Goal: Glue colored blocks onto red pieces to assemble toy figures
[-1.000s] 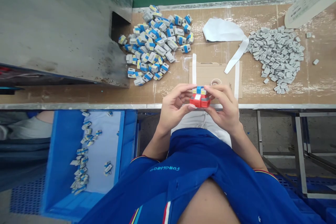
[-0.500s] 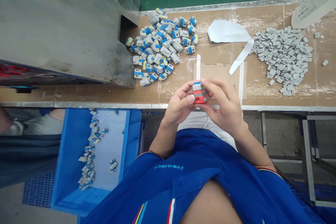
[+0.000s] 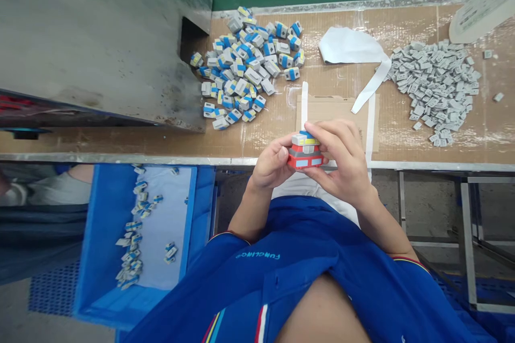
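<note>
Both hands hold a small red block (image 3: 304,157) with a grey band and pale window-like panels, near the table's front edge. On its top sits a small white, blue and yellow piece (image 3: 304,139). My left hand (image 3: 272,165) is closed on the block's left side, thumb at its upper edge. My right hand (image 3: 341,163) grips from the right, index finger on the top piece and thumb under the block. The fingers hide the block's right end. Whether the piece is joined to the block, I cannot tell.
Behind the hands are a pile of white-blue-yellow pieces (image 3: 241,67), a white cloth strip (image 3: 350,45) and a heap of small grey parts (image 3: 438,86). A metal box (image 3: 100,37) stands left. Below it, a blue bin (image 3: 104,236) holds more pieces; a person's arm shows beyond.
The red block has been turned in my hands, so a long side with pale panels now faces me. It sits slightly lower, still held by both hands.
</note>
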Demonstrator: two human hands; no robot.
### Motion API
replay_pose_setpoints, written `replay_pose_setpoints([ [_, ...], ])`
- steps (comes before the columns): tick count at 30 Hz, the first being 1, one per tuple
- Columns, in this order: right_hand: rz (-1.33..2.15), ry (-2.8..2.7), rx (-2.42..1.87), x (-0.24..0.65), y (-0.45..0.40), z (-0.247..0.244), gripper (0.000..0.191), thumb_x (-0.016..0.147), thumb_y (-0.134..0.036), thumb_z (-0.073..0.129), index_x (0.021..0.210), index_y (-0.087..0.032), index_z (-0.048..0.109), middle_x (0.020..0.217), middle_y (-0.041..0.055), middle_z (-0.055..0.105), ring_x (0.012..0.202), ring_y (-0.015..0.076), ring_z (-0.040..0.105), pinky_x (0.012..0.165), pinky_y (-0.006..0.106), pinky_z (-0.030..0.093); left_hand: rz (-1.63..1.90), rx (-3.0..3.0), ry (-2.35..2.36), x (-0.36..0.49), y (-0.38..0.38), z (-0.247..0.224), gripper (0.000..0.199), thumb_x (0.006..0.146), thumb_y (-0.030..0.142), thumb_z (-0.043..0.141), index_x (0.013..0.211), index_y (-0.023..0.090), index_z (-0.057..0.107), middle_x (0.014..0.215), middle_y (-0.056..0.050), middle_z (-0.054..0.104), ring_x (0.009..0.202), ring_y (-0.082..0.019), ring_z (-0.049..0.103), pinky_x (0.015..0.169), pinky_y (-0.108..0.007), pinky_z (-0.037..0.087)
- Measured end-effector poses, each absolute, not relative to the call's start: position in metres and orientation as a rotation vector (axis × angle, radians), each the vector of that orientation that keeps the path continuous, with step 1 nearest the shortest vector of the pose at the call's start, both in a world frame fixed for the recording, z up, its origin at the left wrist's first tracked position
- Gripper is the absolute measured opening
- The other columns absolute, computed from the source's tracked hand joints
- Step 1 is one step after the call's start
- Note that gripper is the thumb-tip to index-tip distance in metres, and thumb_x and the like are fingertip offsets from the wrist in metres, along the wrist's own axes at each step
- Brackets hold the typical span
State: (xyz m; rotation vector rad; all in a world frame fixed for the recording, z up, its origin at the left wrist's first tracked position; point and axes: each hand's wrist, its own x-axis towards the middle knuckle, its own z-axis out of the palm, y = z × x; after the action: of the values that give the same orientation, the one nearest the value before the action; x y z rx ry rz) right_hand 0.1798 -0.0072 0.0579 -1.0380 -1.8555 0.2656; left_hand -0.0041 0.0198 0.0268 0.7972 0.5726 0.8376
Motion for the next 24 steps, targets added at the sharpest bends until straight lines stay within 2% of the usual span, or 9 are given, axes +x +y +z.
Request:
replay_pose_setpoints([
  [4, 0.247, -1.863, -1.016, 0.178, -0.009, 0.059, 0.063, 0.108, -0.048, 0.067, 0.165, -0.025, 0.053, 0.131, 0.0132, 0.076, 0.118, 0.0343, 0.069, 0.104, 0.055, 0.059, 0.83, 0.812, 0.549, -0.004, 0.021, 0.031, 0.071, 0.079, 0.081, 0.086, 0.107, 0.016, 0.082, 0.088, -0.011, 0.084, 0.096, -0.036, 0.087, 0.08, -0.044, 0.073],
  [8, 0.187, -1.857, -0.995, 0.176, -0.01, 0.06, 0.057, 0.109, -0.044, 0.067, 0.16, -0.019, 0.058, 0.127, 0.0134, 0.079, 0.116, 0.0328, 0.07, 0.107, 0.051, 0.059, 0.902, 0.87, 0.502, -0.002, 0.02, 0.029, 0.058, 0.089, 0.075, 0.08, 0.106, 0.019, 0.083, 0.077, -0.006, 0.079, 0.072, -0.025, 0.082, 0.064, -0.033, 0.067],
  [11, 0.155, -1.857, -1.008, 0.176, -0.012, 0.061, 0.056, 0.11, -0.045, 0.064, 0.16, -0.019, 0.059, 0.124, 0.0133, 0.08, 0.114, 0.0331, 0.071, 0.107, 0.05, 0.06, 0.946, 0.903, 0.439, -0.001, 0.019, 0.029, 0.049, 0.096, 0.067, 0.077, 0.108, 0.02, 0.083, 0.076, -0.005, 0.079, 0.064, -0.019, 0.078, 0.06, -0.029, 0.063],
  [15, 0.146, -1.862, -1.008, 0.175, -0.012, 0.058, 0.057, 0.111, -0.046, 0.063, 0.16, -0.019, 0.059, 0.125, 0.0142, 0.08, 0.114, 0.0335, 0.072, 0.106, 0.049, 0.06, 0.912, 0.905, 0.428, -0.002, 0.019, 0.028, 0.046, 0.098, 0.065, 0.076, 0.113, 0.021, 0.082, 0.081, -0.006, 0.08, 0.073, -0.022, 0.081, 0.069, -0.034, 0.068],
  [19, 0.15, -1.855, -1.031, 0.175, -0.011, 0.054, 0.053, 0.112, -0.046, 0.061, 0.158, -0.021, 0.06, 0.124, 0.0132, 0.081, 0.113, 0.0323, 0.073, 0.105, 0.049, 0.061, 0.881, 0.976, 0.452, -0.005, 0.02, 0.027, 0.048, 0.103, 0.065, 0.069, 0.118, 0.022, 0.083, 0.088, -0.007, 0.082, 0.077, -0.021, 0.082, 0.07, -0.032, 0.069],
  [22, 0.181, -1.846, -1.054, 0.178, -0.01, 0.051, 0.052, 0.111, -0.045, 0.062, 0.159, -0.023, 0.059, 0.126, 0.0136, 0.08, 0.114, 0.0325, 0.075, 0.103, 0.049, 0.063, 0.957, 1.212, 0.549, -0.008, 0.022, 0.027, 0.056, 0.107, 0.067, 0.061, 0.137, 0.023, 0.078, 0.118, -0.013, 0.084, 0.099, -0.024, 0.085, 0.079, -0.034, 0.072],
  [24, 0.224, -1.835, -1.075, 0.18, -0.01, 0.05, 0.054, 0.111, -0.045, 0.062, 0.161, -0.024, 0.057, 0.13, 0.0147, 0.078, 0.116, 0.0321, 0.075, 0.099, 0.047, 0.065, 1.092, 1.417, 0.615, -0.011, 0.023, 0.027, 0.064, 0.104, 0.07, 0.065, 0.15, 0.026, 0.071, 0.141, -0.015, 0.078, 0.121, -0.028, 0.082, 0.092, -0.037, 0.072],
])
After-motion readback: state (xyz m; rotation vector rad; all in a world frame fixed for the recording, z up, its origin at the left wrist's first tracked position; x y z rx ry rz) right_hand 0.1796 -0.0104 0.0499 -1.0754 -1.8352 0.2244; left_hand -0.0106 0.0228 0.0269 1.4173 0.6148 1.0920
